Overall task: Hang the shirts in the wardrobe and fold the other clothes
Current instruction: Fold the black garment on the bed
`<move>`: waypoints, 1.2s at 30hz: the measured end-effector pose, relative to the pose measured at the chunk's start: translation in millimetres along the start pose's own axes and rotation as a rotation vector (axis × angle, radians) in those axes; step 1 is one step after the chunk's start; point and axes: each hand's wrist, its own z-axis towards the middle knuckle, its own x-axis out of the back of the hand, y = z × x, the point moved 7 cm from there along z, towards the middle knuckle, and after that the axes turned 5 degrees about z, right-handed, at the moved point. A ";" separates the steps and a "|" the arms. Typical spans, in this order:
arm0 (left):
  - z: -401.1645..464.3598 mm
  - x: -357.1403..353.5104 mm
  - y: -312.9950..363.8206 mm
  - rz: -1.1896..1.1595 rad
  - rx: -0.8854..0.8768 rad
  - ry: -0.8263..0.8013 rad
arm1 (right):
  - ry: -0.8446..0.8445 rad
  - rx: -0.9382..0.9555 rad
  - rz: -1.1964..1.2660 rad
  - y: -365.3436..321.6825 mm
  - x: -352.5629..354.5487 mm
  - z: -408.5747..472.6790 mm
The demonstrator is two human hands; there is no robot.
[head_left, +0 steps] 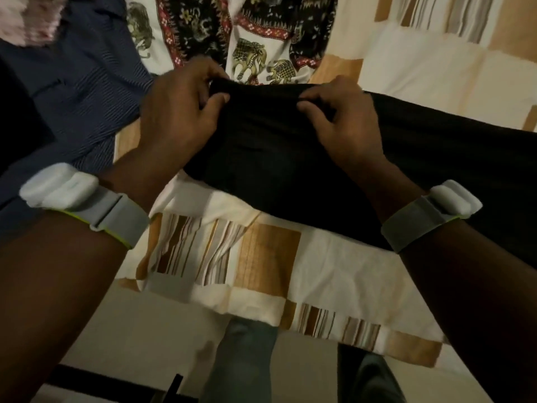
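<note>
A black garment [276, 158] lies across the bed and stretches off to the right. My left hand [180, 112] pinches its far edge between thumb and fingers. My right hand [340, 117] grips the same edge a little to the right, fingers curled into the cloth. An elephant-print garment [255, 39] lies just beyond the hands. A dark blue striped shirt [81, 82] is spread at the left.
The bed carries a cream sheet with tan and striped patches [261, 257]. Its near edge runs across the lower part of the view. My jeans-clad leg [241, 362] stands below it on a pale floor. A pink cloth [26, 18] shows at top left.
</note>
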 end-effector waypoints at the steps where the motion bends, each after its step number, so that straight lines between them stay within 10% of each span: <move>1: 2.7 1.0 -2.7 0.011 0.017 0.036 | 0.044 -0.021 -0.079 1.9 1.1 2.6; 11: -89.3 -30.4 -23.3 -0.332 0.617 -0.067 | -0.216 -0.208 -0.350 14.8 -17.3 6.8; 20: -85.6 -28.7 -27.3 -0.845 0.679 -0.152 | -0.090 -0.180 0.068 4.7 -9.0 2.9; 24: -78.9 -26.2 -53.4 -0.492 0.690 -0.258 | -0.090 -0.098 -0.122 4.0 -24.7 17.5; 31: -57.3 11.2 45.4 -0.048 0.140 0.223 | 0.216 -0.045 0.139 9.9 29.3 -18.7; 36: -86.3 -78.4 186.9 -0.087 -0.446 -0.176 | 0.424 -0.190 -0.053 76.7 97.7 -127.3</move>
